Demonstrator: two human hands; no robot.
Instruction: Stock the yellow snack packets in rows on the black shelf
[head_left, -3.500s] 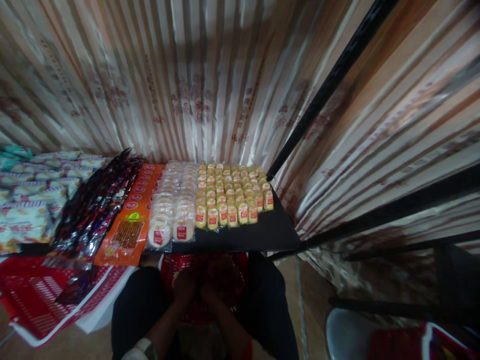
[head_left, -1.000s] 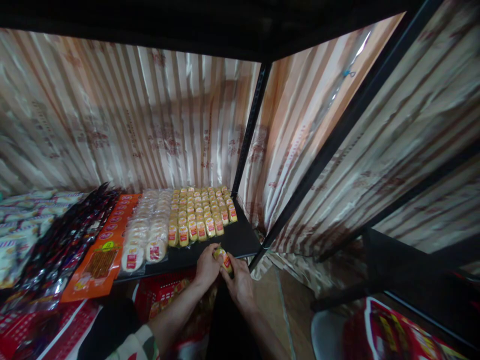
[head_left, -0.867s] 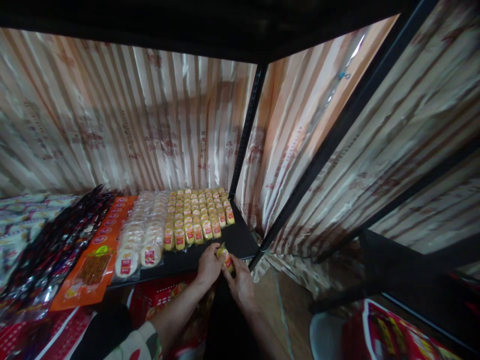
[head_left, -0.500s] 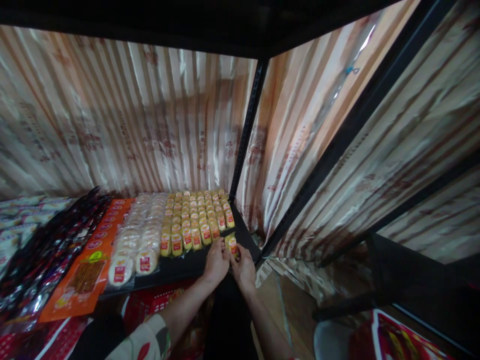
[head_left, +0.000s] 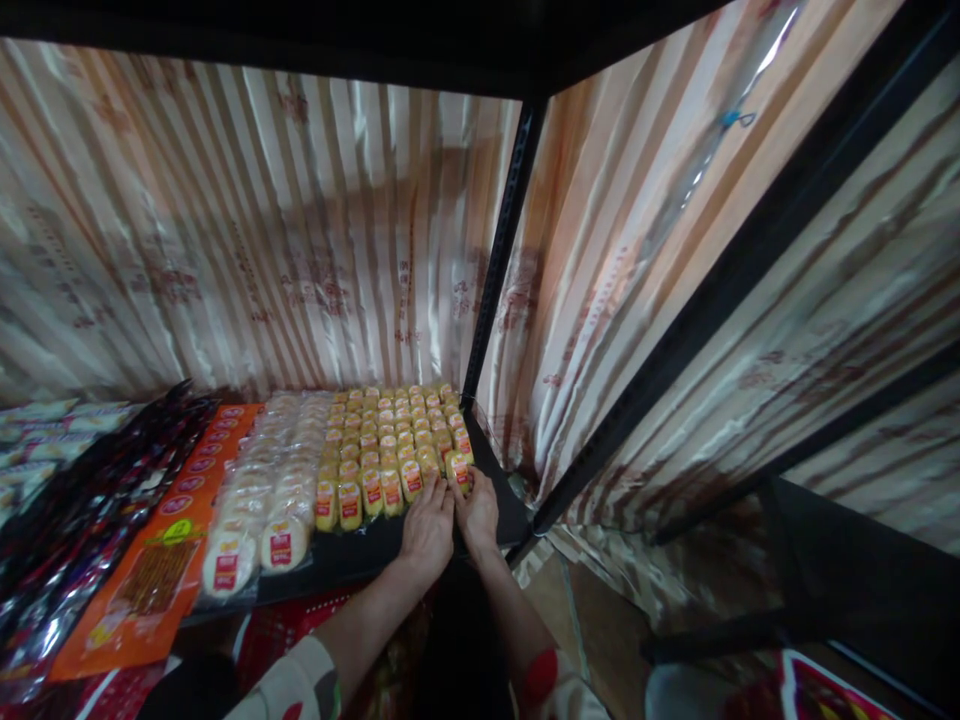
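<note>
Clamped with the grip of the right hand [head_left: 478,514] on a small yellow packet [head_left: 459,470], between thumb and fingers, at the front right corner of the yellow block [head_left: 390,440] of like packets. Looks about upright, label facing out; cannot tell whether resting on the shelf [head_left: 367,545] or held just above. With the left hand [head_left: 430,526], reaching in close beside, fingertips together at the neighbouring front-row packet; cannot tell whether gripping or only steadying.

Seems to be at the step of setting one packet into line at the right end of the block's front row. Would likely call next for squaring up against the neighbour, then loosening gently, so as not to tip or drag the row.

Carried on the same black shelf: just left of the block, white round cakes [head_left: 283,543] in clear wrap; farther left, an orange bag [head_left: 142,600], then dark glossy bags [head_left: 97,500] and pale packets [head_left: 67,430]. Below the block's front, in shadow, a red basket [head_left: 277,625]. Hung in folds behind the block, a printed curtain [head_left: 360,200]; right of it, rising near the corner, a black upright [head_left: 504,250]. Lower right of the block, tiled floor [head_left: 604,605].
</note>
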